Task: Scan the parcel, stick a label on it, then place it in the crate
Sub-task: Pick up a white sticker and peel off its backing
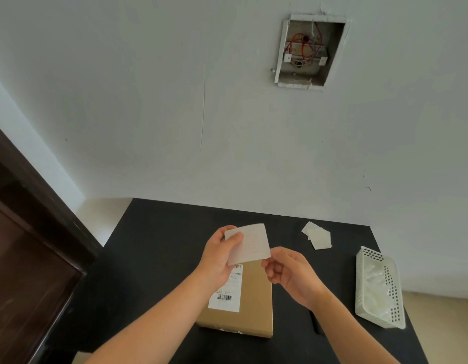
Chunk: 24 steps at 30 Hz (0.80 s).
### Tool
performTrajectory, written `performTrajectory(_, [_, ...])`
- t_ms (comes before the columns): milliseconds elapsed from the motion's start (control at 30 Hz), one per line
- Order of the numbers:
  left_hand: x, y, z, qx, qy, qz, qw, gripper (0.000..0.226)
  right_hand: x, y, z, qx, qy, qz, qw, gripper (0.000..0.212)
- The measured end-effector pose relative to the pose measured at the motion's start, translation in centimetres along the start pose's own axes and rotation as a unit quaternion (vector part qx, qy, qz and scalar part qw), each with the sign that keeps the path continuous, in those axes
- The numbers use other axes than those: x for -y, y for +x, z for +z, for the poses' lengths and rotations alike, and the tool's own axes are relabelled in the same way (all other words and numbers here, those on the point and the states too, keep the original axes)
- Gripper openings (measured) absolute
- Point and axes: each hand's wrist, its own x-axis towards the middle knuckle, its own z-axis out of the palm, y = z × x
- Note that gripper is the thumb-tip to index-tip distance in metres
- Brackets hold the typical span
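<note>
A thin, limp label (pixel 248 244) is pinched at its left edge by the left hand (pixel 219 256); the right hand (pixel 290 271) has fingers (pixel 267 264) closed at its lower right corner. A light touch at the edges is judged best. The stiff parcel (pixel 250 298) lies on the surface (pixel 154 245) below, crate (pixel 377 287) at right.

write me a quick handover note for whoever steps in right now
Left hand: fingers pinch the label sheet at its left edge, above the parcel.
Right hand: fingers at the sheet's lower right corner, apparently peeling it.
Parcel: flat on the black table, one barcode label already on it.
Spare labels: far side of the table.
Crate: right of the parcel.
Left: stick the label, put the parcel in the crate. Scanning: cannot tell.
</note>
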Motion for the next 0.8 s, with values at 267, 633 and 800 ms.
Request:
performTrajectory(267, [-0.3, 0.4, -0.7, -0.027, 0.002, 0.015, 1.0, 0.024, 0.2, 0.0, 0.5, -0.019, -0.021, -0.019, 0.999, 0.023])
performTrajectory(633, [0.4, 1.0, -1.2, -0.044, 0.057, 0.038, 0.997, 0.022, -0.4, 0.8, 0.4, -0.09, -0.115, -0.017, 0.989, 0.024])
performTrajectory(800, [0.7, 1.0, -1.2, -0.017, 0.072, 0.04, 0.996, 0.017, -0.7, 1.5, 0.2, -0.157, -0.039, -0.024, 0.987, 0.023])
